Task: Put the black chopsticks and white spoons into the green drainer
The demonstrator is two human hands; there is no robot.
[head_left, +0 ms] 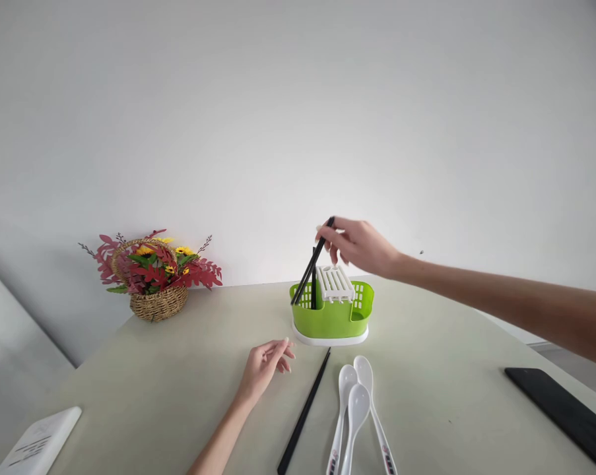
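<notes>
My right hand (360, 245) reaches out over a green cutlery holder (333, 318) with a white slotted insert. Its fingers pinch the upper end of a black chopstick (310, 265) that slants down into the holder's left compartment. Another black chopstick stands upright in that same compartment. My left hand (265, 364) rests on the table just in front of the holder, fingers loosely curled and empty. One more black chopstick (303, 414) lies on the table to the right of my left hand. Three white spoons (356, 406) lie beside it.
A wicker basket of red and yellow artificial flowers (154, 272) stands at the table's back left by the wall. A white flat device (39, 443) lies at the front left corner. A black flat slab (565, 410) lies at the right edge.
</notes>
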